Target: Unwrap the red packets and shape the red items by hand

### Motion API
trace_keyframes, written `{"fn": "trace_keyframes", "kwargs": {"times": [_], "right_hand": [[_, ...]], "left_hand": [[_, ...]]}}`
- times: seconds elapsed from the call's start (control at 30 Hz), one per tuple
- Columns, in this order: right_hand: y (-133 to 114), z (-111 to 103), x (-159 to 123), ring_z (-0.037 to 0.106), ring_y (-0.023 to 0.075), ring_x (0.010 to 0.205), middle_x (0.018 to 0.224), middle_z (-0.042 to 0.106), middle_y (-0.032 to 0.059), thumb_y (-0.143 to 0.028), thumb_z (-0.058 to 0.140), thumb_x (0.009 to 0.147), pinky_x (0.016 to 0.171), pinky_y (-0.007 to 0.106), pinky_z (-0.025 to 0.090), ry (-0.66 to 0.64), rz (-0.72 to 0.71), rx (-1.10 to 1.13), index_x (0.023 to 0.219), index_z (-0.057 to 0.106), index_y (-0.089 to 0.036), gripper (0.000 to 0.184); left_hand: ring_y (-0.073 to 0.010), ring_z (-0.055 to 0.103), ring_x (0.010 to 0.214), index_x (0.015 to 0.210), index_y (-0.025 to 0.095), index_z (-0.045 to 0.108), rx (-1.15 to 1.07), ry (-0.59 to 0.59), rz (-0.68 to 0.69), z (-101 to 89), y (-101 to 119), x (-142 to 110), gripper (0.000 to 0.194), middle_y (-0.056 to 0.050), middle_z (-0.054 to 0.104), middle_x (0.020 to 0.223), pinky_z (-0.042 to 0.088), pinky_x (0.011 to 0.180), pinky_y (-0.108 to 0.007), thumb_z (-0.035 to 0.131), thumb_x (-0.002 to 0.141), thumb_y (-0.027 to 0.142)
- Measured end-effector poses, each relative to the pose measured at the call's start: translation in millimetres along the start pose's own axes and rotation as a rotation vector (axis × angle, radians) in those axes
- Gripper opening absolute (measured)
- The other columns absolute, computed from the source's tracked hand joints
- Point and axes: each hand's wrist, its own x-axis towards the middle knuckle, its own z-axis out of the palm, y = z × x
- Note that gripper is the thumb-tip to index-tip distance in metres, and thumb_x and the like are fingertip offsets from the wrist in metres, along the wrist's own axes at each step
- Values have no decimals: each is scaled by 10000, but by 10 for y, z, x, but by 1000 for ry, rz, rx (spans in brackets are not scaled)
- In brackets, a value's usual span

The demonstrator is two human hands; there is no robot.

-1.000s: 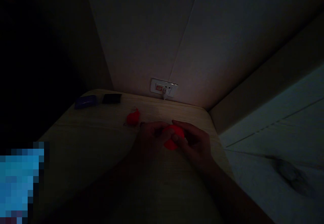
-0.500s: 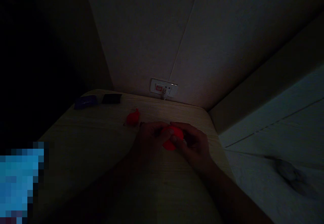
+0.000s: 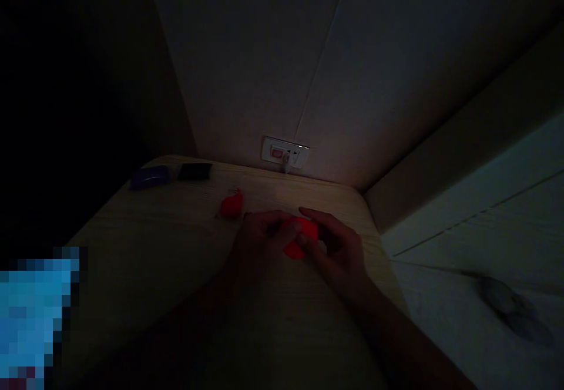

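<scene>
Between my two hands is a flattened, rounded piece of bright red modelling clay point(image 3: 309, 229), held above the wooden tabletop. My left hand point(image 3: 259, 240) grips its left side, the thumb lying across the front. My right hand point(image 3: 341, 249) pinches the right side with its thumb on the near face. The right fingers curve behind the clay, and the index finger stands a little off its upper edge. To the left of my left hand lies a smaller red clay lump point(image 3: 231, 206) with a pointed, twisted top. Dim light hides the fingertips behind the clay.
A purple packet point(image 3: 150, 177) and a black packet point(image 3: 194, 171) lie at the table's point(image 3: 286, 325) far left edge. Behind it, the wall carries a socket plate point(image 3: 285, 152) with a plug in it. A pale panel point(image 3: 484, 225) stands to the right. Blurred blue fills the lower left corner.
My right index finger has lifted slightly off the clay's upper edge, and the clay has tilted a little. My left hand has hardly moved.
</scene>
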Motion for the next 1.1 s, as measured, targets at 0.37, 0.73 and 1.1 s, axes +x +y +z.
{"fn": "trace_keyframes", "kwargs": {"times": [0.37, 0.73, 1.1], "right_hand": [[26, -11, -2, 727, 219, 883, 1094, 771, 95, -286, 735, 917, 758, 353, 612, -24, -38, -49, 1263, 719, -257, 348], [7, 23, 7, 748, 209, 861, 1064, 783, 76, -295, 770, 889, 715, 319, 638, -5, 29, 105, 1169, 756, -267, 282], [10, 19, -5, 723, 185, 779, 1029, 778, 73, -279, 750, 902, 662, 300, 612, 20, 9, 17, 1225, 725, -267, 324]], "left_hand": [[-190, 684, 733, 792, 169, 782, 10, -4, 13, -16, -29, 13, 180, -34, 761, 747, 508, 687, -275, 718, 811, 336], [-186, 685, 729, 816, 156, 787, 23, 4, 39, -18, -11, 3, 172, -32, 762, 751, 505, 669, -263, 729, 808, 317], [-196, 707, 773, 860, 171, 797, 10, 11, 65, -20, -49, 9, 184, -41, 790, 817, 527, 716, -273, 727, 837, 340]]}}
